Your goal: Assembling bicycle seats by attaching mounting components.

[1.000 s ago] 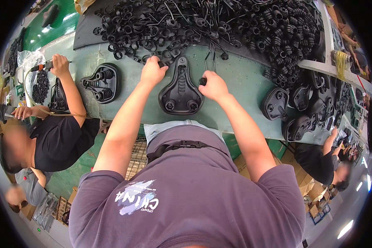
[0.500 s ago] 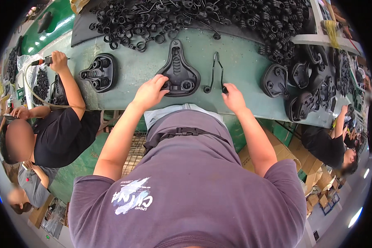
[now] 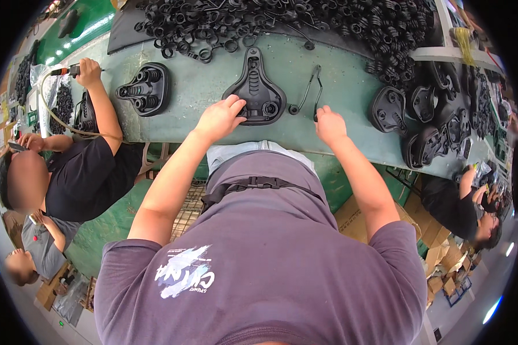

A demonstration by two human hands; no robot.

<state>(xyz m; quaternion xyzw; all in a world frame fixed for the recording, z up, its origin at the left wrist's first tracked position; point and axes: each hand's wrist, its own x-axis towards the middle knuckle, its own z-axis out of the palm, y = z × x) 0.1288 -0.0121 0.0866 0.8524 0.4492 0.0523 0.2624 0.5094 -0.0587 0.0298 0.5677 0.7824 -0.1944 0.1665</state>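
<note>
A black bicycle saddle base (image 3: 258, 89) lies underside up on the green workbench (image 3: 345, 98). My left hand (image 3: 218, 118) rests on its near left edge, fingers curled over the rim. My right hand (image 3: 330, 125) pinches the near end of a bent black wire rail (image 3: 308, 92) that lies just right of the saddle. A heap of black coil springs (image 3: 282, 23) covers the far side of the bench.
Another saddle base (image 3: 144, 89) lies to the left, by a seated person whose hand (image 3: 87, 72) holds a tool. Several more saddle bases (image 3: 426, 123) are piled at the right, near another person (image 3: 460, 204). Cardboard boxes (image 3: 437, 259) stand on the floor.
My left hand slid from the saddle's far side to its near edge. My right hand left the saddle and took hold of the wire rail beside it.
</note>
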